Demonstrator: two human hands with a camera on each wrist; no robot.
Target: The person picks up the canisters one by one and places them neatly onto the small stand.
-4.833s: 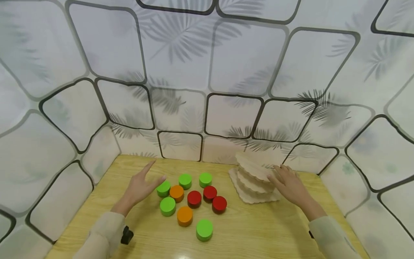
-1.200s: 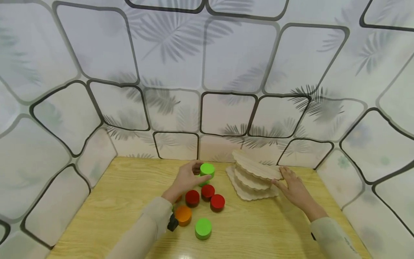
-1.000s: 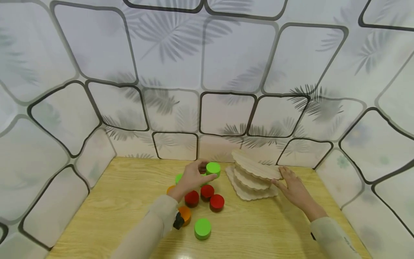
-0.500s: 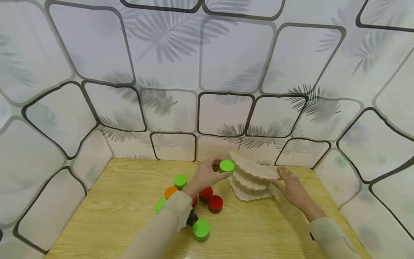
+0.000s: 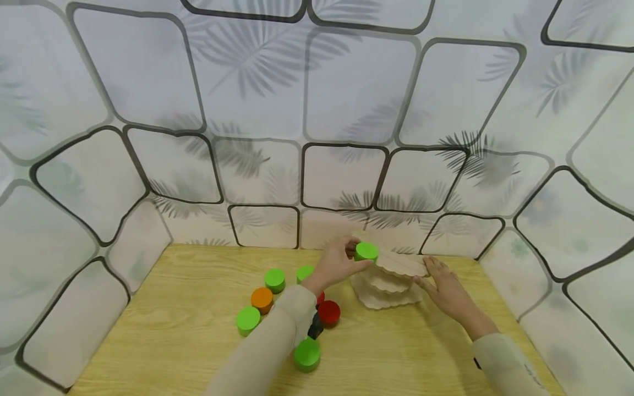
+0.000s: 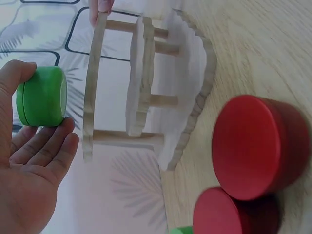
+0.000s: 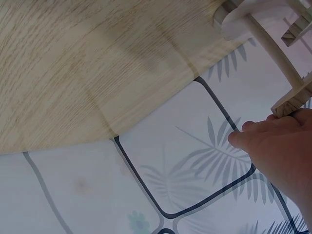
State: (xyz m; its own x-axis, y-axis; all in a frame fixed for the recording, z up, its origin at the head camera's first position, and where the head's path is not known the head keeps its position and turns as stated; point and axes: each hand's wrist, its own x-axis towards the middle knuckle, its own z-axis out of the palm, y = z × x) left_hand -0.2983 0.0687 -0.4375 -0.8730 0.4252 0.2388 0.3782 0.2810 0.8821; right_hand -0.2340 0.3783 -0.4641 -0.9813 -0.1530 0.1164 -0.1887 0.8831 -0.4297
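Green cylindrical block (image 5: 366, 251): in the air just above the stand's top tier, not touching it.
Left hand (image 6: 29, 185): pinches that block by its curved side, thumb opposite fingers; likely chosen to leave both flat faces uncovered.
Right hand (image 5: 448, 291): fingers at the top tier's rim; can't tell if pinching or resting. Probably bracing the stand.
Three-tier wooden stand (image 6: 142, 78): on its scalloped base, tiers spaced by thin posts; looks light, would explain the second hand.
Loose blocks: red blocks (image 6: 246, 146), orange block (image 5: 262, 300), other green blocks (image 5: 248, 320), on the table (image 5: 173, 330) left of the stand, within left-hand reach.
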